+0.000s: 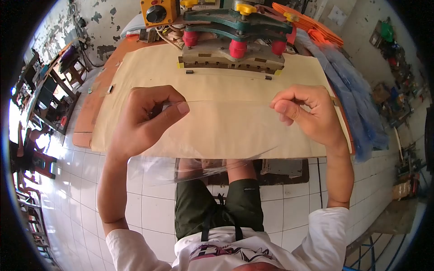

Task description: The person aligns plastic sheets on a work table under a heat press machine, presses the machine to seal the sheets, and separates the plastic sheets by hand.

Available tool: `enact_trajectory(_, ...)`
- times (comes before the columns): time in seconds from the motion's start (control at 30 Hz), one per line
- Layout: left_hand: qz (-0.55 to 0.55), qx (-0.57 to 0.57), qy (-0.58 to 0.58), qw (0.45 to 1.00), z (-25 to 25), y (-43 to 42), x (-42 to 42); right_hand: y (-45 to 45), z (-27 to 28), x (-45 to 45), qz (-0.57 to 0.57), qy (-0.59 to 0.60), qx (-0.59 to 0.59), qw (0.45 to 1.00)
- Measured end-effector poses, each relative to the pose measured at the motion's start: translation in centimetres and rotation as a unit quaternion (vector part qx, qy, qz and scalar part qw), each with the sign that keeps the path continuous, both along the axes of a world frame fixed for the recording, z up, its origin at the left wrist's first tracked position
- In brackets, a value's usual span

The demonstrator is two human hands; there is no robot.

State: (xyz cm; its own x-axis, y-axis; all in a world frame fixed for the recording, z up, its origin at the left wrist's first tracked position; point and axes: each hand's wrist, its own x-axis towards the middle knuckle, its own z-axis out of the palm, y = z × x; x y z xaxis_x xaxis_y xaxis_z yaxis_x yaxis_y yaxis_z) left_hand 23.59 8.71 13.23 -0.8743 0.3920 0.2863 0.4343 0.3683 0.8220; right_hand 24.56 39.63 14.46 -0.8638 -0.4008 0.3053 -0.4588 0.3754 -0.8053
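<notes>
A thin clear plastic sheet (pixel 212 131) stretches between my hands above the tan table cover, its lower part hanging past the front edge. My left hand (pixel 147 117) pinches its upper left corner between thumb and forefinger. At the upper right corner, the thumb and fingers of my right hand (pixel 305 110) are closed on the same sheet. Just beyond my hands stands a press-like machine with a long metal bar (pixel 233 62), green arms (pixel 221 20), red cylindrical knobs (pixel 237 49) and yellow top knobs (pixel 245 9). Whether the sheet is a single layer I cannot tell.
Tan paper (pixel 135 67) covers the table. Two small dark pieces (pixel 189 72) lie before the metal bar. A yellow control box (pixel 158 12) with a black dial stands at the back left. Blue translucent plastic (pixel 357 99) drapes over the right side, near an orange stack (pixel 307 22).
</notes>
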Motion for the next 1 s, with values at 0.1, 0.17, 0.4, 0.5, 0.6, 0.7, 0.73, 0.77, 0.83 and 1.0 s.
enact_trajectory(0.1, -0.001, -0.064, 0.029, 0.998, 0.9, 0.0, -0.5, -0.2, 0.3, -0.4, -0.011, 0.055, -0.002, 0.998)
enact_trajectory(0.17, -0.01, -0.088, 0.065, 0.994, 1.3, 0.2, -1.0, -0.4, 0.6, -0.9, -0.019, 0.079, -0.002, 0.997)
enact_trajectory(0.4, -0.041, -0.086, 0.076, 0.992, 1.8, 2.8, -3.9, -1.3, 1.1, -4.5, 0.017, 0.097, -0.018, 0.995)
enact_trajectory(0.5, -0.071, -0.041, 0.06, 0.995, 2.1, 3.9, -6.3, -1.1, 1.0, -6.1, 0.024, 0.088, -0.044, 0.995)
enact_trajectory(0.6, -0.116, -0.001, 0.001, 0.993, 2.0, 4.5, -8.6, 0.3, 0.5, -7.9, 0.046, 0.07, -0.074, 0.994)
enact_trajectory(0.7, -0.156, 0.032, -0.049, 0.986, 0.4, 5.0, -10.5, 1.6, -1.1, -9.5, 0.09, 0.015, -0.108, 0.99)
enact_trajectory(0.73, -0.17, 0.051, -0.061, 0.982, -0.5, 5.1, -11.1, 1.8, -1.6, -9.8, 0.112, -0.03, -0.131, 0.985)
enact_trajectory(0.77, -0.189, 0.06, -0.074, 0.977, -1.2, 5.1, -11.6, 2.2, -2.0, -9.8, 0.104, -0.032, -0.134, 0.985)
enact_trajectory(0.83, -0.191, 0.06, -0.095, 0.975, -2.0, 5.0, -12.0, 2.2, -2.1, -9.5, 0.115, -0.1, -0.111, 0.982)
enact_trajectory(1.0, -0.182, 0.104, -0.103, 0.972, -3.0, 3.8, -12.1, 2.2, -2.7, -9.5, 0.093, -0.13, -0.1, 0.982)
